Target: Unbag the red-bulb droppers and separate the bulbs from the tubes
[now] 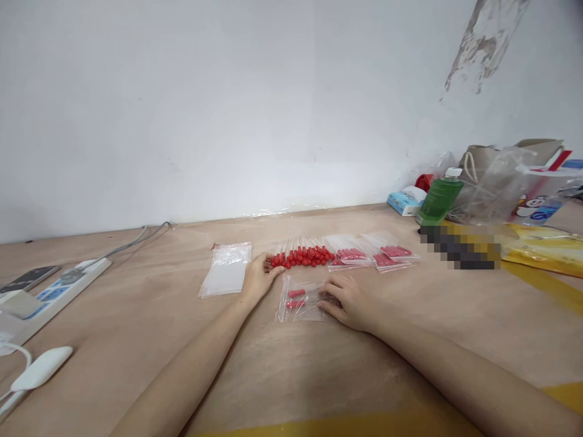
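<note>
Resting at the right end of a flat, clear plastic bag [281, 312], the right hand [348, 301] has its fingers curled loosely, thumb just below them; whether they pinch the film cannot be told. Two red-headed sticks [296, 304] lie inside the bag, just left of that hand's fingertips, heads pointing left.

Well to the left of both hands, a long white power strip with blue socket panels [86, 276] lies slantwise on the light brown tabletop [255, 376].

Slightly farther out, the left hand [262, 279] reaches the left end of a row of loose pale sticks with rounded red heads [307, 256]. Its thumb stands apart on the near side; its fingertips are partly hidden among the heads, so whether they grip one cannot be told.

Just left of this hand lies a stack of flat, whitish translucent plastic bags [225, 276]. Beyond the right hand, clear bags filled with red-headed sticks [353, 255] overlap.

Farther right stands a tilted bottle of green liquid with a white cap [439, 197], near a blue-and-white tissue pack [403, 203]. Behind everything rises a white wall [228, 109].
</note>
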Available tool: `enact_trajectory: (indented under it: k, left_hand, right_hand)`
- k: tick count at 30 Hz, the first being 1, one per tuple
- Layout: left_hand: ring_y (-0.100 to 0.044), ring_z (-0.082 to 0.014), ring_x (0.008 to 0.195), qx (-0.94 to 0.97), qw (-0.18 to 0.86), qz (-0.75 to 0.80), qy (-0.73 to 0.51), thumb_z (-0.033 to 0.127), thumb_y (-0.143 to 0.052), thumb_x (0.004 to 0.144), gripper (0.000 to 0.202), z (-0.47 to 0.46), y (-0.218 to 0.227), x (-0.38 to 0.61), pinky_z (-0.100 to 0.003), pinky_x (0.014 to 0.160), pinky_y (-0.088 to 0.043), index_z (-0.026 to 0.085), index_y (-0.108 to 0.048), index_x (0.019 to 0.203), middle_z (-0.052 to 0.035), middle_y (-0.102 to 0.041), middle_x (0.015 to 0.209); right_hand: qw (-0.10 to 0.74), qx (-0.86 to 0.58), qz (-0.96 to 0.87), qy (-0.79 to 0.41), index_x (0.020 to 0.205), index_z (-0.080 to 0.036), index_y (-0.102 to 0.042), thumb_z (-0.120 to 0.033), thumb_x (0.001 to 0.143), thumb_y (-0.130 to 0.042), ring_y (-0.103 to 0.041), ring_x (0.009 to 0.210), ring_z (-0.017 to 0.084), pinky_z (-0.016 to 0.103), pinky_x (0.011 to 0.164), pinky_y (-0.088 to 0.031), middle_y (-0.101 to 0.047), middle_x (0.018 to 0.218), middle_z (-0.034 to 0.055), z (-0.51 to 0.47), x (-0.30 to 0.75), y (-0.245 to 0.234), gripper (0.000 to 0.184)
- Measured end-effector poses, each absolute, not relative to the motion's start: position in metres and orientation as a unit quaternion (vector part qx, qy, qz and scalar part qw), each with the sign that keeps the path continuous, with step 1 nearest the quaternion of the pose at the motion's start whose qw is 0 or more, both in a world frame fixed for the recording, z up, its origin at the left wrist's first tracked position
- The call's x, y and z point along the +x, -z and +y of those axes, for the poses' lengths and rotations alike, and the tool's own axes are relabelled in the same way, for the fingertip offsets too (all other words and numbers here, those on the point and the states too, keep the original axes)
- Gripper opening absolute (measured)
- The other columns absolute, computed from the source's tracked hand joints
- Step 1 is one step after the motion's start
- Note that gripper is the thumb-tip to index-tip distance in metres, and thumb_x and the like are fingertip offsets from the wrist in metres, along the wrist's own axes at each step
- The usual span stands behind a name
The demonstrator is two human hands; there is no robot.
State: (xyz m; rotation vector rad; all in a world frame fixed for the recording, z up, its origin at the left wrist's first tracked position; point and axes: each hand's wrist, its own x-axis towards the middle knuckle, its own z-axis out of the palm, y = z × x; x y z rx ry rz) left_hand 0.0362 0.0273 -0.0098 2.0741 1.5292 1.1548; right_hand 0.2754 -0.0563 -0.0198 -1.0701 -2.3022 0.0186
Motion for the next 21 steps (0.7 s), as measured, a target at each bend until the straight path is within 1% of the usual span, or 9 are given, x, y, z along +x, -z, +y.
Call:
enact_trajectory:
  k: [3,6,9,11,13,15,17,19,21]
  left_hand:
    - [-0.060,-0.0153,0.070,0.731,0.151,0.536,-0.394,0.034,-0.067,0.067,0.038,0.022,0.012,0.033,-0.030,0.068,-0.051,0.017,-0.056,0.099,-0.0030,-0.062,0.082]
    - [-0.059,-0.0155,0.071,0.742,0.160,0.531,-0.377,0.035,-0.064,0.069,0.038,0.014,0.012,0.027,-0.030,0.068,-0.051,0.017,-0.054,0.101,-0.0028,-0.060,0.081]
    - [-0.058,-0.0144,0.073,0.748,0.156,0.516,-0.387,0.033,-0.060,0.073,0.036,0.001,0.009,0.022,-0.027,0.066,-0.050,0.017,-0.052,0.105,-0.0037,-0.058,0.086]
    - [-0.056,-0.0132,0.071,0.764,0.125,0.495,-0.395,0.030,-0.055,0.077,0.026,-0.011,0.007,0.021,-0.026,0.064,-0.049,0.018,-0.054,0.100,-0.0034,-0.057,0.086]
    - [-0.054,-0.0123,0.069,0.785,0.100,0.467,-0.395,0.028,-0.051,0.080,0.014,-0.025,0.005,0.021,-0.025,0.065,-0.047,0.018,-0.058,0.088,-0.0022,-0.056,0.080]
    - [-0.052,-0.0115,0.067,0.803,0.112,0.447,-0.378,0.025,-0.051,0.080,0.012,-0.037,0.005,0.022,-0.023,0.062,-0.045,0.018,-0.060,0.079,-0.0020,-0.055,0.078]
    - [-0.053,-0.0112,0.068,0.815,0.149,0.433,-0.355,0.023,-0.051,0.080,0.013,-0.045,0.004,0.023,-0.022,0.059,-0.044,0.018,-0.063,0.079,-0.0030,-0.056,0.082]
    - [-0.056,-0.0126,0.075,0.828,0.192,0.411,-0.329,0.025,-0.051,0.081,0.017,-0.048,0.002,0.025,-0.023,0.064,-0.046,0.020,-0.066,0.087,-0.0043,-0.058,0.090]
    - [-0.056,-0.0156,0.089,0.844,0.224,0.383,-0.301,0.029,-0.051,0.082,0.023,-0.048,-0.001,0.028,-0.027,0.077,-0.046,0.023,-0.065,0.100,-0.0052,-0.058,0.099]
  right_hand:
    - [0.298,-0.402,-0.866,-0.015,0.087,-0.018,-0.058,-0.034,0.082,-0.051,-0.050,0.080,0.017,0.031,0.072,-0.038,-0.057,0.085,0.0056,-0.056,0.276,0.020,0.018]
    - [0.300,-0.400,-0.865,-0.027,0.088,-0.019,-0.058,-0.036,0.082,-0.051,-0.050,0.080,0.017,0.031,0.072,-0.038,-0.057,0.086,0.0052,-0.055,0.277,0.021,0.019]
    - [0.304,-0.390,-0.868,-0.046,0.091,-0.019,-0.059,-0.036,0.082,-0.051,-0.050,0.079,0.016,0.031,0.072,-0.039,-0.056,0.085,0.0051,-0.055,0.279,0.021,0.021]
    - [0.307,-0.380,-0.870,-0.065,0.094,-0.019,-0.060,-0.036,0.081,-0.052,-0.050,0.080,0.016,0.031,0.072,-0.040,-0.056,0.086,0.0056,-0.055,0.281,0.021,0.023]
    - [0.314,-0.372,-0.870,-0.078,0.097,-0.019,-0.060,-0.036,0.080,-0.054,-0.050,0.082,0.017,0.032,0.074,-0.041,-0.055,0.089,0.0065,-0.054,0.283,0.022,0.025]
    - [0.324,-0.368,-0.868,-0.082,0.098,-0.020,-0.061,-0.036,0.078,-0.057,-0.050,0.087,0.018,0.034,0.078,-0.042,-0.054,0.095,0.0078,-0.054,0.284,0.022,0.026]
    - [0.332,-0.369,-0.864,-0.081,0.098,-0.021,-0.062,-0.035,0.077,-0.058,-0.050,0.092,0.019,0.035,0.081,-0.042,-0.053,0.100,0.0090,-0.054,0.284,0.022,0.026]
    - [0.333,-0.370,-0.864,-0.080,0.098,-0.022,-0.062,-0.036,0.077,-0.058,-0.050,0.096,0.020,0.037,0.083,-0.042,-0.052,0.103,0.0096,-0.054,0.284,0.022,0.026]
    - [0.331,-0.367,-0.865,-0.082,0.098,-0.022,-0.062,-0.036,0.077,-0.058,-0.050,0.097,0.020,0.037,0.084,-0.042,-0.053,0.104,0.0097,-0.054,0.284,0.023,0.025]
